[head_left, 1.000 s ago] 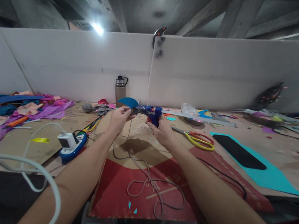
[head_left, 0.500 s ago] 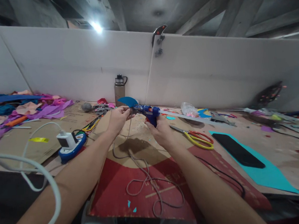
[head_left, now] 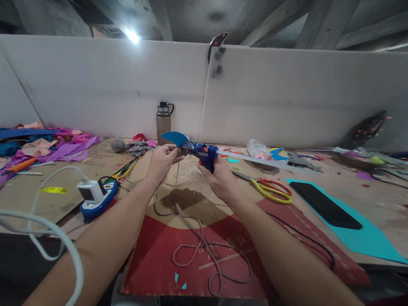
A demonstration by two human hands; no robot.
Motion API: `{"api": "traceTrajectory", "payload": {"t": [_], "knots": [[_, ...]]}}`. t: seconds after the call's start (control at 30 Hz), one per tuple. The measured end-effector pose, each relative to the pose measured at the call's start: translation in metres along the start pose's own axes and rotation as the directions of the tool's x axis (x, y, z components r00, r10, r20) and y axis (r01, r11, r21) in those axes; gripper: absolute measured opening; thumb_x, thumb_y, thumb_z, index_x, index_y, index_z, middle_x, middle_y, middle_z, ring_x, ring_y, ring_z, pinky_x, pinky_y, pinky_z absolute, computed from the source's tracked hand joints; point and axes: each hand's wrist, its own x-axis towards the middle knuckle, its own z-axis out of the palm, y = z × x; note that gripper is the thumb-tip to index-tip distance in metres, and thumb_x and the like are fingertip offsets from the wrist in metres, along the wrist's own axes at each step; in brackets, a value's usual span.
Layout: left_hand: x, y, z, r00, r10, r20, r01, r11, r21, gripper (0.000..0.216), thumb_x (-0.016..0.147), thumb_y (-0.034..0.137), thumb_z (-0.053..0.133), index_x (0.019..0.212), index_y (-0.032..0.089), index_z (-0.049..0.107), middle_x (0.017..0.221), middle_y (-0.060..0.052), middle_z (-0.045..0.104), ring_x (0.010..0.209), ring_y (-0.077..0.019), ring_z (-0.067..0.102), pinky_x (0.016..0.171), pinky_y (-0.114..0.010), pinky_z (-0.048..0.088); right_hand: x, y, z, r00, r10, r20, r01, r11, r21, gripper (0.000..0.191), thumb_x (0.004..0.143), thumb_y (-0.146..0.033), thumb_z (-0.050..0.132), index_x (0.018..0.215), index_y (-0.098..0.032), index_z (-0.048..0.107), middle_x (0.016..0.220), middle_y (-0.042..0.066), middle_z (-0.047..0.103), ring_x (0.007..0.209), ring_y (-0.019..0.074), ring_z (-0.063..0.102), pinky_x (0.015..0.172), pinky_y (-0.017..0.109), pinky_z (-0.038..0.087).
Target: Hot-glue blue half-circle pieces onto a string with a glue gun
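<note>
Right hand: the right hand [head_left: 220,180] has its fingers wrapped closed round the grip of a blue plastic hot-glue gun [head_left: 200,149], held just above the cardboard-covered surface [head_left: 368,206] with the nozzle pointing left.
Left hand: the left hand [head_left: 161,161] has its fingers pinched together at the nozzle, just below a teal half-round sheet piece [head_left: 174,138]; I cannot tell what they grip.
Nearby: yellow-and-red-handled scissors [head_left: 269,187] lie to the right; a grey looped cord [head_left: 203,246] lies beneath.

We count two hands, a left hand [head_left: 161,161] and a right hand [head_left: 221,180], one glue gun [head_left: 201,151], one bottle [head_left: 163,122], one pair of scissors [head_left: 268,186] and one charger [head_left: 90,192].
</note>
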Motion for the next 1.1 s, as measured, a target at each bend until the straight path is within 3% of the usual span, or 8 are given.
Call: {"api": "traceTrajectory", "payload": {"t": [0.8,1.1], "knots": [[-0.0021,0.0021,0.0018,1.0,-0.021,-0.007,0.021,1.0,-0.004,0.014,0.067,0.021,0.068,0.068,0.01,0.059,0.068,0.0,0.055,0.065,-0.008,0.056,0.078,-0.036,0.056,0.0011,0.0017,-0.0007,1.0,0.012,0.006,-0.012,0.999,-0.033,0.017,0.079,-0.029,0.05,0.092,-0.019,0.053,0.081,0.007,0.059,0.073,0.0202,0.053,0.07,0.036,0.042],[-0.0012,0.0004,-0.0015,1.0,-0.008,-0.011,0.008,1.0,-0.005,0.017,0.069,0.023,0.069,0.074,0.009,0.06,0.07,-0.002,0.058,0.066,-0.0101,0.059,0.078,-0.037,0.056,0.0008,0.0057,-0.0009,0.999,0.04,-0.014,-0.04,0.999,-0.023,0.022,0.08,-0.028,0.05,0.099,-0.019,0.052,0.089,0.009,0.06,0.078,0.0216,0.054,0.074,0.038,0.043]]}}
